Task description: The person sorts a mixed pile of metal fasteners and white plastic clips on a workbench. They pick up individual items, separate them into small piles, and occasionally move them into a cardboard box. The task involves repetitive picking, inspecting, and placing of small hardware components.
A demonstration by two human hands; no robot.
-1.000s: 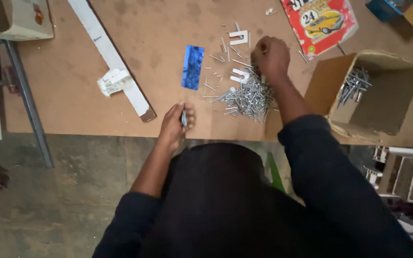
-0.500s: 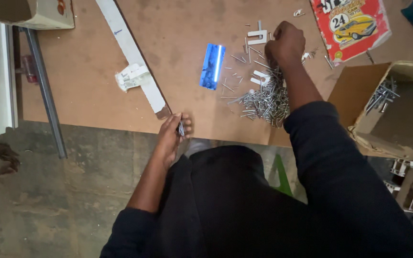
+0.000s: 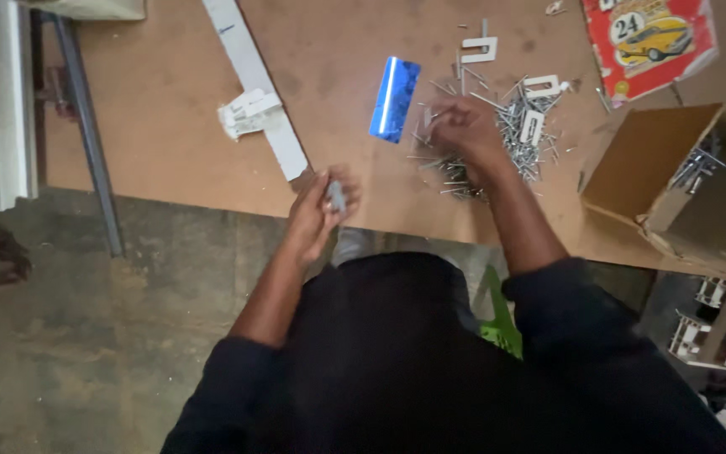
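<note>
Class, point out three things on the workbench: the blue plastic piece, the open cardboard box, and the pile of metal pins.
blue plastic piece (image 3: 394, 98), head view, its middle.
cardboard box (image 3: 632, 164), head view, its open flap.
pile of metal pins (image 3: 521, 133), head view, pile's centre.

Head view, straight down (near) over workbench (image 3: 170, 101)

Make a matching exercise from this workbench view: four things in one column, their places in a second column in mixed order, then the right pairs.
Things
1. left hand
2. right hand
3. blue strip
4. cardboard box

Places
A. at the table's right edge, metal pieces inside
B. on the pile of nails
C. at the table's near edge, holding a small grey piece
D. flat on the board, left of the nails

Pairs: 1-C, 2-B, 3-D, 4-A
</note>
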